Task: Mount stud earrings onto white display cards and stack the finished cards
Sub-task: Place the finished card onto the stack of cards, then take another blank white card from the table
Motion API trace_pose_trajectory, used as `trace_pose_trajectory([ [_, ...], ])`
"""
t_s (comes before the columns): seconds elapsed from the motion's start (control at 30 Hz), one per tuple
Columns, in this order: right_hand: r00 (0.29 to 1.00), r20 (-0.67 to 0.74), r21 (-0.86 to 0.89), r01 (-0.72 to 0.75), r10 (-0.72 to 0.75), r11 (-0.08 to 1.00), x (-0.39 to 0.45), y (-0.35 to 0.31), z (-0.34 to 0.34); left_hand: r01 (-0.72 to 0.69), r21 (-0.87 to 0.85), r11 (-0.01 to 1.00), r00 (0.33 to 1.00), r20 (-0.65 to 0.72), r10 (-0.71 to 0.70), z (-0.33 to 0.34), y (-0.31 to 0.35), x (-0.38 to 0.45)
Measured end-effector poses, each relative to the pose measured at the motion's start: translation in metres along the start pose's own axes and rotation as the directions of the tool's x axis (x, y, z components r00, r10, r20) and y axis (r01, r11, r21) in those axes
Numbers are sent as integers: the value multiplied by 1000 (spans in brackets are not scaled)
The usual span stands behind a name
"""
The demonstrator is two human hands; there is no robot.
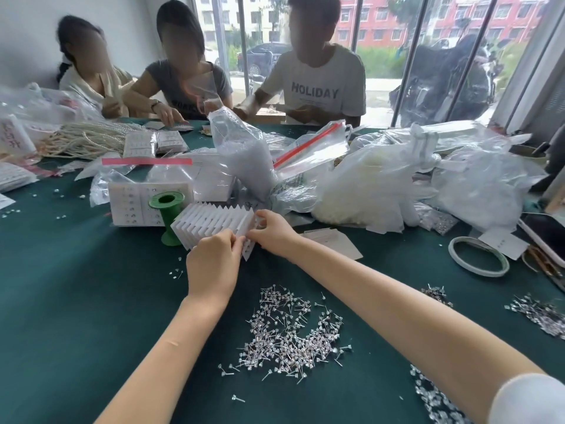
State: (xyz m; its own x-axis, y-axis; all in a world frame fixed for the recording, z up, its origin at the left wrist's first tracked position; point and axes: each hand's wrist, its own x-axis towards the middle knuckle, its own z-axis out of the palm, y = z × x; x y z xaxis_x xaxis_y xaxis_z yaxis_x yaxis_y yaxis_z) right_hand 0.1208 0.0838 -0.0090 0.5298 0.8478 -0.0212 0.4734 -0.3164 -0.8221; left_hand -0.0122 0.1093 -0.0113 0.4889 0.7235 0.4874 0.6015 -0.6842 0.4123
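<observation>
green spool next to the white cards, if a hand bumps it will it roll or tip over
The green spool stands upright on one flange, so a light bump would probably slide or tip it rather than roll it. Once on its side, its round flanges would likely let it roll on the green cloth. It looks empty and plastic, so probably light.

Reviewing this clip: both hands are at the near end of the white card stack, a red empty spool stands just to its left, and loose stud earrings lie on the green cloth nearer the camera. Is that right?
One detail is off: the spool is green, not red, as the head view shows. The rest holds: the left hand and right hand are at the near end of the white card stack, and loose stud earrings lie on the green cloth.
</observation>
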Motion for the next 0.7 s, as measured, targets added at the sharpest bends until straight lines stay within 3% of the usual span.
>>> trace_pose_trajectory([
  [0.17,999,-42,-33,10,-11,999,-4,1,1,36,75,997,999,32,-38,-2,0,1],
  [0.3,975,-210,32,80,-72,996,-21,0,-12,26,77,997,997,75,-32,-6,3,-1],
  [0.43,932,-234,-208,229,-276,951,-51,12,-61,-10,22,1000,993,121,8,-10,16,-3],
  [0.5,924,-138,-424,269,-356,865,-69,26,-93,-52,-21,998,989,134,55,-11,28,-5],
  [0.57,927,15,-641,297,-376,708,-86,44,-117,-96,-68,993,983,150,106,-12,39,-7],
  [0.7,918,219,-856,344,-332,386,-106,72,-121,-129,-99,987,967,207,147,-12,49,-17],
])
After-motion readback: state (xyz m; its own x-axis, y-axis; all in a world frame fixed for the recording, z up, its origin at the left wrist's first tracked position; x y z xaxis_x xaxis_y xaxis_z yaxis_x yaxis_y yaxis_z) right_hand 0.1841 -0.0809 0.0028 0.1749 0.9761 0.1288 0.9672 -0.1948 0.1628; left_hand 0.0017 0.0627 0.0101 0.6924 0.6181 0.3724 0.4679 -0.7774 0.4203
